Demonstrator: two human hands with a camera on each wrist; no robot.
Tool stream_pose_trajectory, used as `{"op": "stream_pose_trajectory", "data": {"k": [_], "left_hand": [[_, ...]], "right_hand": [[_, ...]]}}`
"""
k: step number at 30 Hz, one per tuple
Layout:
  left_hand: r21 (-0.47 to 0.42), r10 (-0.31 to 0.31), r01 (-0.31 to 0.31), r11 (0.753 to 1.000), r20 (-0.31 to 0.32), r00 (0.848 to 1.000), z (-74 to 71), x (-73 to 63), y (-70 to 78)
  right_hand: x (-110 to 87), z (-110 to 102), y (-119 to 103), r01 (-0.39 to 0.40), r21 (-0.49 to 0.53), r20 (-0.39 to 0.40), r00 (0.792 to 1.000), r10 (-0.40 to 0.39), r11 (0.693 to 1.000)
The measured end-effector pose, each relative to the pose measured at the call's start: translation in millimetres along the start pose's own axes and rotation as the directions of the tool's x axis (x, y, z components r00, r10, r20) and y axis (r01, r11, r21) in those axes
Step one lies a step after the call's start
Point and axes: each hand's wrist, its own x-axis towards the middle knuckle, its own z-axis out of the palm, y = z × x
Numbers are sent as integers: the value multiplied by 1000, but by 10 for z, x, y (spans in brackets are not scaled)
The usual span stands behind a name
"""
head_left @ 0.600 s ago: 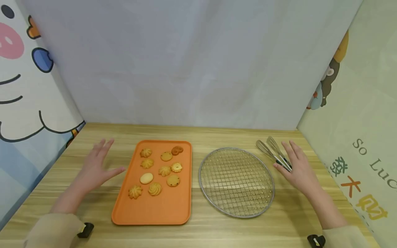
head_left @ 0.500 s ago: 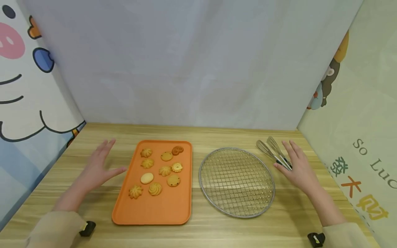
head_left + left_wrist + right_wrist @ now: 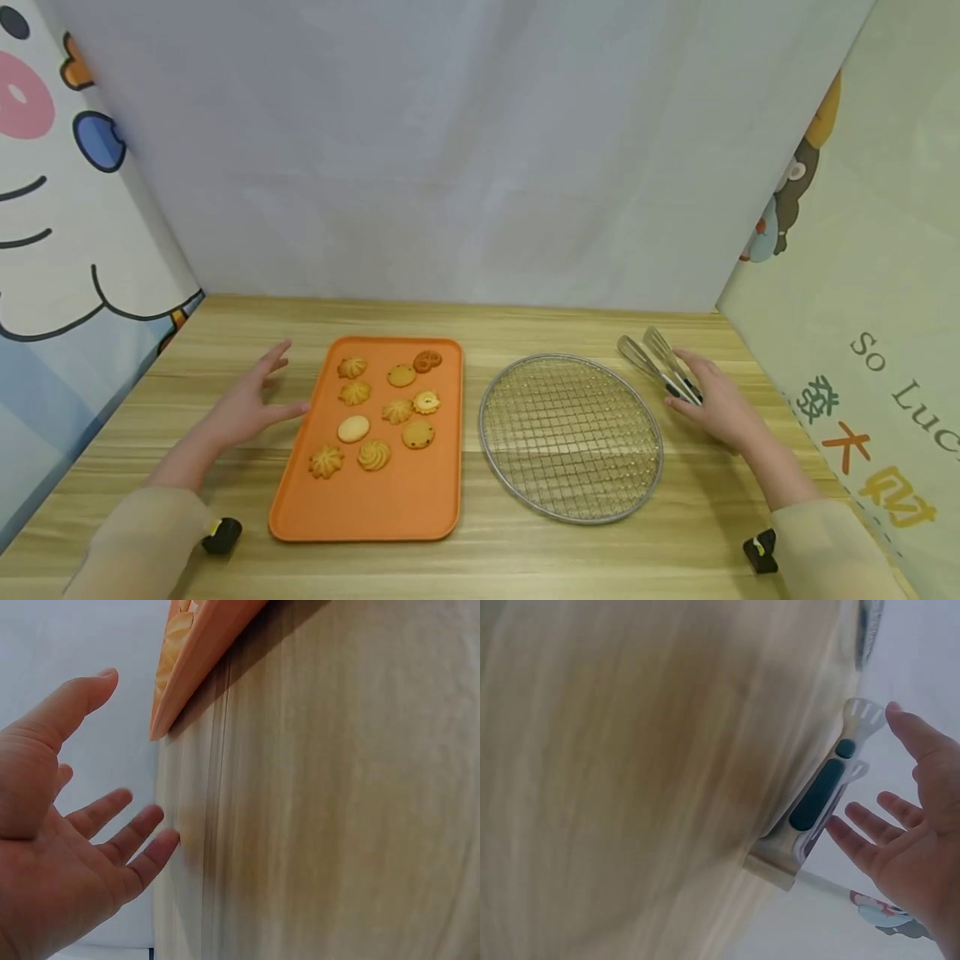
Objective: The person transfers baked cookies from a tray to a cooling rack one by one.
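Beside the left edge of an orange tray, my left hand hovers with fingers spread and holds nothing. Several cookies of different shapes lie on the tray, mostly in its far half. My right hand is over the handle end of metal tongs with slotted heads. In the right wrist view the tongs show dark green grips, and the fingers and thumb stay apart around them. Whether any fingertip touches the tongs I cannot tell.
A round wire rack lies between the tray and the tongs on the wooden table. A pale curtain hangs behind the table's far edge. Printed panels flank both sides.
My right hand has lowered toward the tongs, its fingers drawing closer together. My left hand has turned slightly and shifted a little right. Tray, cookies and rack stay put.
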Motion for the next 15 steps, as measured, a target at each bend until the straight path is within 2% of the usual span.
{"op": "stream_pose_trajectory", "data": {"k": [5, 9, 15], "left_hand": [[-71, 23, -19, 997, 69, 997, 16, 44, -43], [-112, 31, -20, 993, 95, 995, 59, 92, -72], [-179, 15, 14, 984, 156, 988, 98, 149, -57]], "right_hand": [[22, 25, 91, -20, -8, 37, 999, 21, 1000], [49, 51, 148, -44, -22, 52, 998, 45, 999], [106, 106, 221, -49, -51, 60, 997, 52, 997]]}}
